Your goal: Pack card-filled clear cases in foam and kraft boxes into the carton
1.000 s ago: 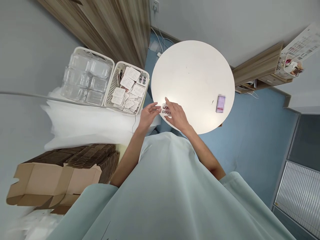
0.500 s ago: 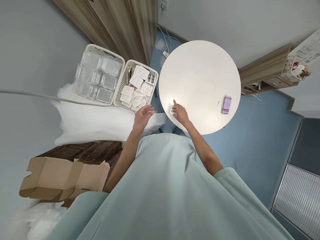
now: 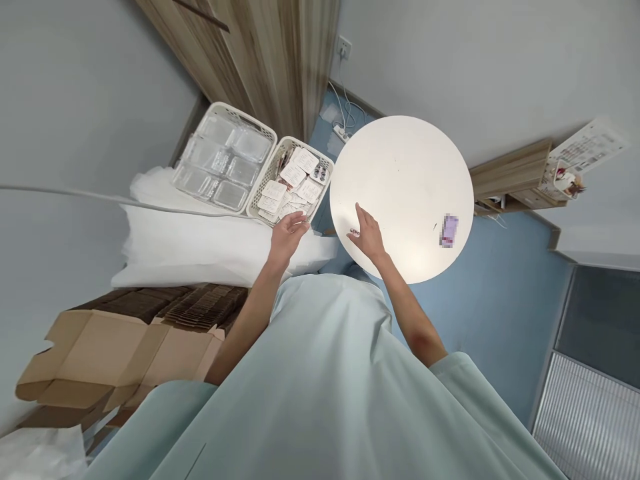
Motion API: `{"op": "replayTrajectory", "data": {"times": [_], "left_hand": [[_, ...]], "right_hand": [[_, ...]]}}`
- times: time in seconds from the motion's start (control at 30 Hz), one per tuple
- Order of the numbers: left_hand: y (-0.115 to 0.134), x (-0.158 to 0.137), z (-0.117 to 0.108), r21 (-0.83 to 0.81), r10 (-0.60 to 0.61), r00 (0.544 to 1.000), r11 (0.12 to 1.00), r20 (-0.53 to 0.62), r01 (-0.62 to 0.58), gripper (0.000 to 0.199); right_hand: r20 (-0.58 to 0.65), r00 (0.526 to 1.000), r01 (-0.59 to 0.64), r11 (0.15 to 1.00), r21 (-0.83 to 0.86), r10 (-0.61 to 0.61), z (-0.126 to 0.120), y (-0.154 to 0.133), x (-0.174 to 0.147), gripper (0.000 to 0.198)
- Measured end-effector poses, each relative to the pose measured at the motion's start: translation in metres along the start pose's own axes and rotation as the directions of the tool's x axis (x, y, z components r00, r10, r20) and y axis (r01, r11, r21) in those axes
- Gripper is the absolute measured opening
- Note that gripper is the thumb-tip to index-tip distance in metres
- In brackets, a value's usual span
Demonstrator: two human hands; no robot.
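On or near one round table (image 3: 410, 180), two hands (image 3: 369, 237), one small pack (image 3: 355, 232) and one blurred purple item (image 3: 449, 231) are counted; to its left, two white baskets (image 3: 269, 175), six clear containers (image 3: 243, 170) being visible in one, overlapping cards (image 3: 293, 175) too jumbled to be counted in the other.

head view | worn at head height | faces forward, down | torso (image 3: 330, 373) near, round table (image 3: 410, 173) farther

From my distant post I saw a smooth, satiny table (image 3: 415, 170); on it, a glossy, plastic-looking blister pack (image 3: 355, 233); left of the table, shiny clear plastic boxes (image 3: 251, 143), matt paper cards (image 3: 306, 160) and dull cardboard (image 3: 107, 347); right of it, a wood-grained cabinet (image 3: 515, 170).
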State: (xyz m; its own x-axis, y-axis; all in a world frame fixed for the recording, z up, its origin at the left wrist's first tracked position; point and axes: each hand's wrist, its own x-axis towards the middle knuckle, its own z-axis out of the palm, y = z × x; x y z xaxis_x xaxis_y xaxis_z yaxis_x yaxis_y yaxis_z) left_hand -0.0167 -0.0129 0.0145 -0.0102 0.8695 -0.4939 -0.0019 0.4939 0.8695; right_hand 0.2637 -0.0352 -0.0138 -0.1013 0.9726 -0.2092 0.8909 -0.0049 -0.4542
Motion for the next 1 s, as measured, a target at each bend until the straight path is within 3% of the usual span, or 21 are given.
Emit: {"op": "replayTrajectory", "data": {"times": [0.3, 0.4, 0.53, 0.63, 0.8, 0.9, 1.0], "left_hand": [[0.015, 0.068, -0.021, 0.05, 0.17, 0.969, 0.985, -0.177, -0.163, 0.065], [0.026, 0.096, -0.031, 0.123, 0.225, 0.931, 0.973, -0.286, -0.197, 0.071], [0.05, 0.129, -0.055, 0.244, 0.34, 0.843, 0.935, -0.418, -0.256, 0.079], [0.071, 0.15, -0.078, 0.244, 0.322, 0.814, 0.942, -0.483, -0.229, 0.087], [0.09, 0.18, -0.112, 0.304, 0.24, 0.834, 0.948, -0.496, -0.092, 0.105], [0.087, 0.188, -0.124, 0.365, 0.198, 0.862, 0.931, -0.466, -0.017, 0.111], [0.078, 0.188, -0.127, 0.396, 0.208, 0.876, 0.918, -0.436, -0.021, 0.108]], "right_hand": [[-0.07, 0.994, 0.085, 0.995, -0.05, -0.088, -0.043, -0.056, 0.022, 0.098], [-0.074, 0.991, 0.108, 0.991, -0.079, -0.114, -0.053, -0.071, 0.025, 0.099], [-0.07, 0.987, 0.137, 0.984, -0.113, -0.146, -0.062, -0.087, 0.028, 0.099], [-0.064, 0.984, 0.154, 0.979, -0.134, -0.164, -0.067, -0.096, 0.028, 0.098], [-0.062, 0.982, 0.167, 0.975, -0.145, -0.177, -0.07, -0.103, 0.027, 0.094], [-0.059, 0.983, 0.166, 0.976, -0.142, -0.175, -0.07, -0.102, 0.025, 0.092], [-0.047, 0.986, 0.154, 0.98, -0.128, -0.161, -0.07, -0.101, 0.023, 0.092]]}}
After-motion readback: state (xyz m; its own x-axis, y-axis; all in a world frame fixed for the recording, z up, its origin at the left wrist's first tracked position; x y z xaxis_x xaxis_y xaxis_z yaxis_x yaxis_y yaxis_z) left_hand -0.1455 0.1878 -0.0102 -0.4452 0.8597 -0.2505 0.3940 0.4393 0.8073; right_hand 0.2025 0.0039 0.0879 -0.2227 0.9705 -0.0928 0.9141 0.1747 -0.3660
